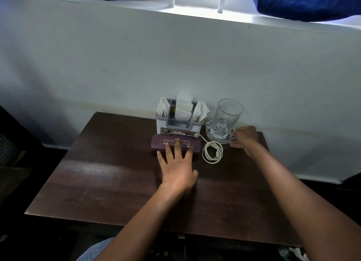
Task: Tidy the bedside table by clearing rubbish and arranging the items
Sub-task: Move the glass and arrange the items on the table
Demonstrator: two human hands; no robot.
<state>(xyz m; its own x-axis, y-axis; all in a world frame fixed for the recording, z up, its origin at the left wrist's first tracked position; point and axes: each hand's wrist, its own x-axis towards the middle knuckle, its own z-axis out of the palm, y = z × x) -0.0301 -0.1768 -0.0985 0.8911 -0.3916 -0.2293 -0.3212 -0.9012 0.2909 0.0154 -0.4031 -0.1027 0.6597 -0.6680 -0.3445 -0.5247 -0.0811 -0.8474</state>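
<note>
Head: left hand (176,169) touches purple case (162,143); right hand (245,136) grips saucer (221,141).

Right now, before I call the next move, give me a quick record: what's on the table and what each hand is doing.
table: dark wood, against the wall
holder: grey, at the back, white papers in it
case: purple, in front of the holder
cable: white, coiled, right of the case
glass: clear, upright on saucer, back right
left hand: flat, fingers spread, fingertips on case
right hand: grips saucer rim
</note>
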